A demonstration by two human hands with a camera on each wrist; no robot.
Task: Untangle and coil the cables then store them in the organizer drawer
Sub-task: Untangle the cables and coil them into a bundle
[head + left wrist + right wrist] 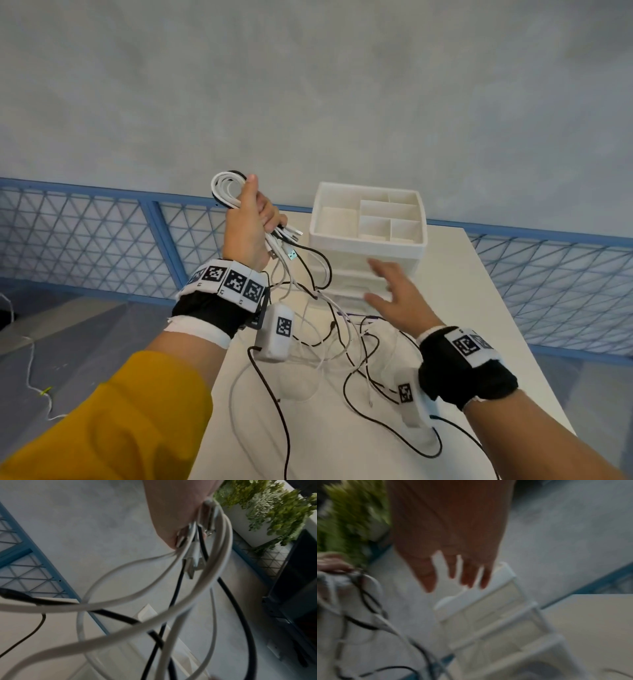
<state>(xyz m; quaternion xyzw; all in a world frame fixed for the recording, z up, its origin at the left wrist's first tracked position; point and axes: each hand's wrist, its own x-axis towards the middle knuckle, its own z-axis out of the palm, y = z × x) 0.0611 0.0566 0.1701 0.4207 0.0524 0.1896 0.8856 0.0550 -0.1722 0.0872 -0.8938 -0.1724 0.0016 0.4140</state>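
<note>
Loose black and white cables (329, 346) sprawl across the white table (479, 308) at lower centre. Above them the right hand (394, 294), fingers spread, hovers before the white organizer (368, 240); the left hand (251, 222) grips a coiled cable bundle (224, 188), centre left.

Mustard-yellow sleeve (113, 421) on the left forearm only, pushed back short of the wrist; right forearm bare. Black fabric wrist wraps (467, 377) on both sides, edged with white padding. White bands of square black-and-white coded markers (236, 282) circling each wrist. Small white camera boxes (277, 330), each carrying one such marker, hung beneath both wrists
</note>
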